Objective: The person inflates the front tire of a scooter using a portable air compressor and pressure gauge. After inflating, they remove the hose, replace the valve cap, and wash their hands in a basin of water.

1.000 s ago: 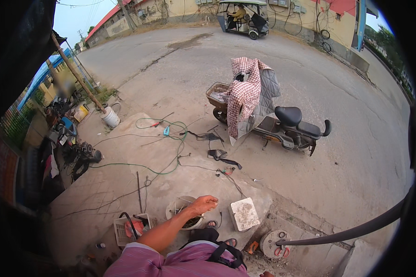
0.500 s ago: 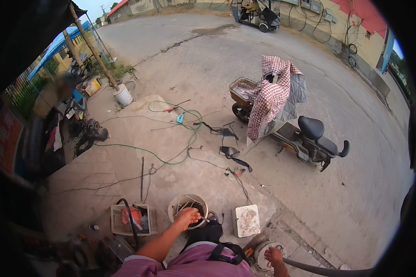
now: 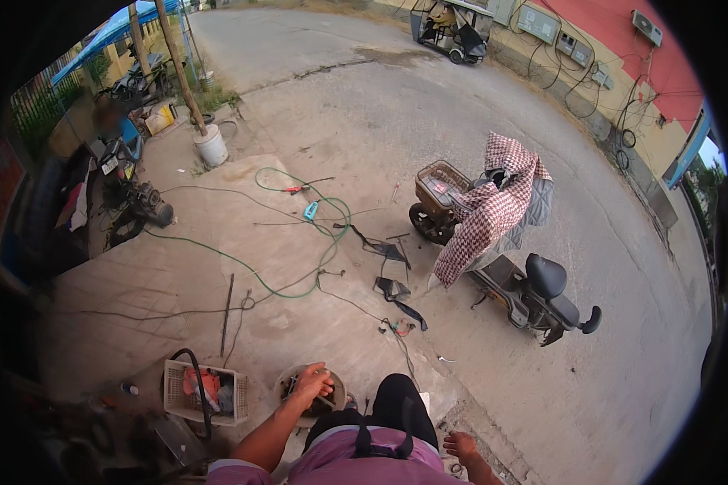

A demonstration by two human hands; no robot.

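My left hand [image 3: 312, 383] is over the pale round bucket [image 3: 280, 386] in front of my legs, fingers curled. The bucket holds dark and metal pieces, and a light rod-like piece shows by the fingertips; what my fingers grip is too small to name. My right hand [image 3: 461, 444] hangs low beside my right thigh, fingers loosely apart, with nothing visible in it. To the left of the bucket stands a cream plastic basket [image 3: 239, 398] with an orange-red cloth and a black hose over it.
An electric scooter [image 3: 505, 295] with a checked cover stands ahead right. Green hose [image 3: 218, 257], cables and black straps [image 3: 408, 311] cross the concrete. Motor parts [image 3: 146, 202] lie at left near a post in a white bucket [image 3: 212, 145]. A three-wheeler [image 3: 453, 34] is far off.
My view has shifted and my legs show more. My left hand is higher against the bucket. My right hand has come away from the round stool-like thing; my leg mostly covers the white block.
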